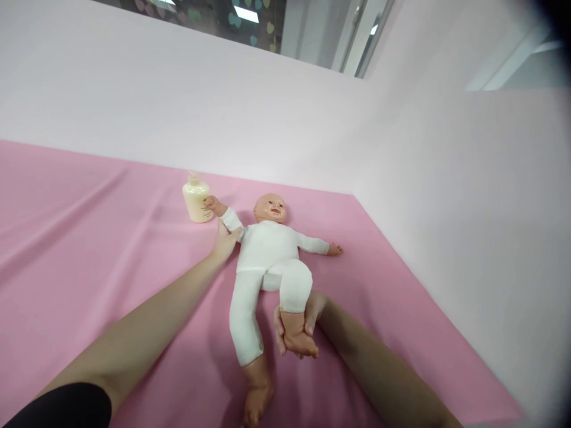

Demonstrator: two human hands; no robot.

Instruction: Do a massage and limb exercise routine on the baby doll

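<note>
A baby doll (270, 246) in a white suit lies on its back on the pink sheet, its head toward the wall. My left hand (225, 242) is closed around the doll's upper arm on the left side, its fingers partly hidden behind the sleeve. Lower down, my right hand (315, 308) cups the doll's leg (294, 330) from beneath, near the ankle, with fingers on both sides. That leg is bent at the knee and raised, while the other leg stretches toward me. A cream-coloured pump bottle (195, 201) stands upright beside the doll's raised hand.
The pink sheet (111, 238) has soft folds at the left. White walls (200, 113) rise behind the doll and along the right side, meeting in a corner. Above the back wall is a window (214, 21) with heart shapes on it.
</note>
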